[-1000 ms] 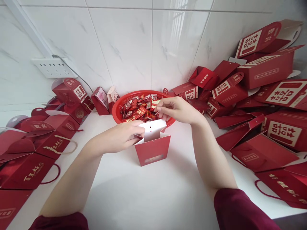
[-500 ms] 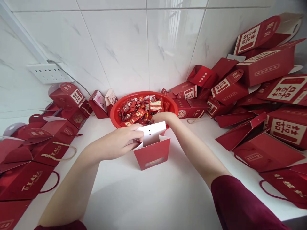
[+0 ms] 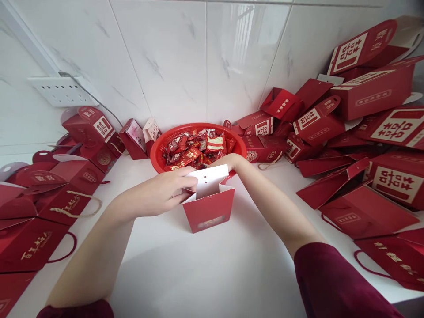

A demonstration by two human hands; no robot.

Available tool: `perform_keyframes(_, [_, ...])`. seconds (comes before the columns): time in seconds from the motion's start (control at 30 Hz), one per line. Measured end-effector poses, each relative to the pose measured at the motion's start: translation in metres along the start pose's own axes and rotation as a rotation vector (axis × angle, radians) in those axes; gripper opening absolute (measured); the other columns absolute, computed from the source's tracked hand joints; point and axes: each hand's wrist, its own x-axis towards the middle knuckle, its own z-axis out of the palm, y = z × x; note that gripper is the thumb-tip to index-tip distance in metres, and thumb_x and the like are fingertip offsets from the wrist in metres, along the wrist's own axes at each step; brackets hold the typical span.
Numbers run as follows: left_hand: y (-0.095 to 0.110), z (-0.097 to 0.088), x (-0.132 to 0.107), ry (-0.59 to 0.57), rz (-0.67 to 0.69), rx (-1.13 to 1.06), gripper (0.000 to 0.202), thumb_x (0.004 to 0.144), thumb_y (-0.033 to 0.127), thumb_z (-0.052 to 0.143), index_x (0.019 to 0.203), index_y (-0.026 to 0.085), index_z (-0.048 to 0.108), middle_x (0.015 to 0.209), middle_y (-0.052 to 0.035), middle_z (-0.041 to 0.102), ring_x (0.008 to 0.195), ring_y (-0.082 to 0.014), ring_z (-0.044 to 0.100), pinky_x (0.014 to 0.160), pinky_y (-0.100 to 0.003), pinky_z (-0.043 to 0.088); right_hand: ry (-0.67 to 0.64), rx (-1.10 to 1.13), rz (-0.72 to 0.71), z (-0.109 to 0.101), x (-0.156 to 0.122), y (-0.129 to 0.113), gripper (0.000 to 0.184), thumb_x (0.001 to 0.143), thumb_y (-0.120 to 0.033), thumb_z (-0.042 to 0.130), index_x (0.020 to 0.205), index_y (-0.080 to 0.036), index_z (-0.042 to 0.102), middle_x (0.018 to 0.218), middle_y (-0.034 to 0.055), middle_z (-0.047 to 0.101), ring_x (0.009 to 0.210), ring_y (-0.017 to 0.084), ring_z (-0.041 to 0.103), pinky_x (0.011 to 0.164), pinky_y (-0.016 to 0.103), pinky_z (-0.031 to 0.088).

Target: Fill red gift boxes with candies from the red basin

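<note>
Red box [image 3: 209, 211] held open and ready in the left hand [image 3: 168, 189], the right hand [image 3: 227, 163] has dipped towards the sweets [image 3: 186, 157], grip hidden

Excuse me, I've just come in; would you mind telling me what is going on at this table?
A person's left hand grips an open red box at its left edge, in front of a red basket of small wrapped packets. The right hand reaches behind the box's raised flap, at the basket's near side; its fingers are hidden, so whether it holds anything cannot be told. More red boxes crowd both sides of the white table.
</note>
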Motion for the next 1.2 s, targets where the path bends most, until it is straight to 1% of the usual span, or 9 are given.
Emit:
perform_keyframes(0.07, [0.001,-0.001,0.0,0.0,0.002,0.007,0.02,0.094,0.016,0.04,0.077,0.018,0.048,0.094,-0.0026,0.05,0.073,-0.0132,0.049,0.06,-0.027,0.032,-0.032,0.034,-0.066,0.0,-0.003,-0.002,0.013,0.075,-0.02,0.072,0.081,-0.009,0.069,0.068,0.0009,0.066,0.066,0.014,0.054,0.06,0.023,0.044])
perform_keyframes(0.2, [0.004,-0.002,0.0,-0.001,0.007,0.0,0.021,0.094,0.016,0.04,0.074,0.017,0.047,0.091,-0.0031,0.05,0.072,-0.0137,0.049,0.059,-0.027,0.032,-0.008,0.135,-0.231,0.0,-0.012,-0.005,0.022,0.085,-0.018,0.057,0.102,-0.011,0.068,0.1,0.0054,0.072,0.084,0.015,0.061,0.071,0.022,0.048])
perform_keyframes(0.3, [0.004,-0.003,0.0,0.005,0.001,-0.006,0.02,0.093,0.015,0.041,0.073,0.017,0.048,0.09,-0.0032,0.05,0.071,-0.0139,0.048,0.059,-0.027,0.031,0.035,0.206,-0.319,0.001,-0.017,-0.006,0.024,0.085,-0.016,0.055,0.104,-0.012,0.069,0.107,0.0058,0.072,0.088,0.016,0.063,0.073,0.021,0.048])
perform_keyframes(0.5, [0.001,0.001,-0.002,0.012,0.014,-0.016,0.019,0.093,0.016,0.043,0.074,0.017,0.049,0.091,-0.0033,0.05,0.071,-0.0137,0.049,0.058,-0.028,0.031,0.12,0.161,-0.168,0.003,-0.023,-0.014,0.027,0.09,-0.021,0.051,0.105,-0.013,0.072,0.104,0.0059,0.075,0.084,0.015,0.064,0.067,0.021,0.047])
perform_keyframes(0.67, [0.001,0.001,-0.003,0.017,0.018,-0.028,0.019,0.093,0.016,0.043,0.074,0.017,0.049,0.091,-0.0033,0.051,0.074,-0.0142,0.051,0.06,-0.028,0.032,0.143,0.042,-0.233,0.001,-0.042,-0.021,0.033,0.08,-0.013,0.058,0.11,-0.014,0.07,0.106,0.0048,0.074,0.089,0.017,0.065,0.071,0.021,0.048])
perform_keyframes(0.8, [0.003,0.001,-0.004,0.016,0.004,-0.026,0.019,0.093,0.016,0.043,0.074,0.017,0.048,0.091,-0.003,0.051,0.073,-0.014,0.05,0.06,-0.027,0.031,0.357,0.067,-0.183,0.0,-0.055,-0.017,0.029,0.083,-0.016,0.059,0.109,-0.015,0.069,0.106,0.0049,0.071,0.086,0.016,0.065,0.071,0.024,0.051])
perform_keyframes(0.97, [0.004,0.002,-0.004,0.025,0.009,-0.006,0.019,0.093,0.014,0.042,0.075,0.017,0.048,0.09,-0.0029,0.051,0.073,-0.0139,0.049,0.059,-0.027,0.031,0.65,0.355,-0.095,0.001,-0.065,-0.007,0.044,0.084,-0.021,0.062,0.128,-0.019,0.061,0.12,0.0074,0.068,0.087,0.017,0.069,0.077,0.03,0.058])
perform_keyframes(1.07, [0.005,0.001,-0.003,0.022,0.022,-0.004,0.02,0.094,0.015,0.04,0.075,0.017,0.046,0.088,-0.0025,0.05,0.073,-0.0142,0.049,0.059,-0.027,0.031,0.763,0.345,-0.102,0.001,-0.071,-0.002,0.046,0.083,-0.021,0.065,0.129,-0.021,0.062,0.123,0.007,0.069,0.097,0.02,0.069,0.088,0.034,0.057])
perform_keyframes(1.2, [0.007,0.001,-0.002,0.03,0.034,-0.028,0.02,0.093,0.013,0.04,0.074,0.017,0.045,0.088,-0.0024,0.05,0.075,-0.0147,0.048,0.062,-0.027,0.033,0.821,0.242,-0.107,-0.001,-0.076,0.003,0.043,0.084,-0.027,0.066,0.128,-0.023,0.065,0.13,0.0073,0.066,0.117,0.025,0.062,0.1,0.038,0.051])
